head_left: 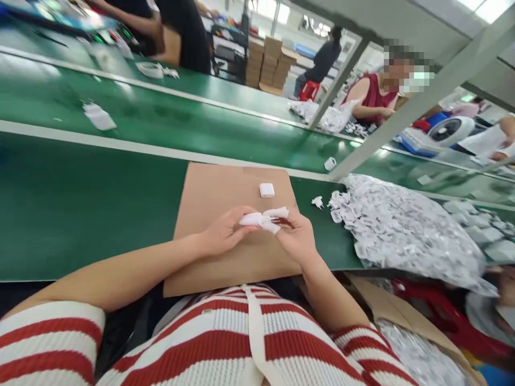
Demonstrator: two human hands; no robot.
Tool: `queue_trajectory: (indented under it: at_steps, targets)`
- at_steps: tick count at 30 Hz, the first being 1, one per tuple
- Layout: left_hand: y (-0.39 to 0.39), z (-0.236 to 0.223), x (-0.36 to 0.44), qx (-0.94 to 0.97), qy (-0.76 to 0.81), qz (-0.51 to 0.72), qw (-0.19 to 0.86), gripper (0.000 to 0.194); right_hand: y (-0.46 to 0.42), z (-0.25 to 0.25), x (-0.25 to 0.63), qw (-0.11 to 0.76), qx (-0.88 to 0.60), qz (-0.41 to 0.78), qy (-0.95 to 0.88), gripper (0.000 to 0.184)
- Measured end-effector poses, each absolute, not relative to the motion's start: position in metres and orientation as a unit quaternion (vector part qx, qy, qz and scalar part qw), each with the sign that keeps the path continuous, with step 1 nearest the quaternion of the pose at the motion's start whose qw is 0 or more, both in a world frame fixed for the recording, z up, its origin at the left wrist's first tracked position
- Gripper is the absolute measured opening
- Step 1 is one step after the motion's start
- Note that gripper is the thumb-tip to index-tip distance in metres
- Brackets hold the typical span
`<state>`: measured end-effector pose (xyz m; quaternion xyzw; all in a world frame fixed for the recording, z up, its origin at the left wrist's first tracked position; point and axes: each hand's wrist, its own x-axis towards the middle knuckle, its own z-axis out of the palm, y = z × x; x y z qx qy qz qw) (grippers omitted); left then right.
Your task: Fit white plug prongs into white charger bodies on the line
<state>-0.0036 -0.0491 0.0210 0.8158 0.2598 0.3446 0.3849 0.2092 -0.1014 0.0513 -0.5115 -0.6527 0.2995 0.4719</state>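
My left hand [225, 231] is closed on a white power adapter [250, 219], gripping it between thumb and fingers. My right hand [298, 238] wears white covers on its thumb and a fingertip. Its fingers pinch the end of the same adapter, where thin pins seem to stick out to the right. Both hands meet above a brown cardboard sheet [201, 195]. Just beyond them, another white adapter block [266, 190] lies on the sheet. Right of the cardboard is a small white plug piece with pins [317, 202].
A large clear bag of white plug pieces [414, 236] spills open at right. A conveyor belt [161, 115] runs beyond a pale rail, carrying a white adapter [98, 117] and a small white block [330, 163]. A slanted metal post [386, 118] stands at right. Other people work across the belt.
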Motion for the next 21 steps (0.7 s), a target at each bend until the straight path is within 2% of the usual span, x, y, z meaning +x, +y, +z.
queue_trajectory:
  at_steps: [6,12,17,21]
  targets:
    - [-0.052,0.015,-0.007,0.841,0.201,0.348,0.361,0.023,-0.112,0.058,0.196,0.478,-0.530,0.239,-0.659,0.016]
    - [-0.067,0.018,-0.006,0.826,0.250,0.391,0.320,0.019,-0.111,0.062,0.184,0.489,-0.530,0.275,-0.636,0.013]
    - [-0.073,0.021,-0.008,0.827,0.229,0.421,0.293,0.021,-0.111,0.068,0.179,0.494,-0.516,0.252,-0.653,0.015]
    - [-0.063,0.016,-0.010,0.816,0.276,0.400,0.315,0.020,-0.102,0.058,0.179,0.485,-0.524,0.295,-0.634,0.017]
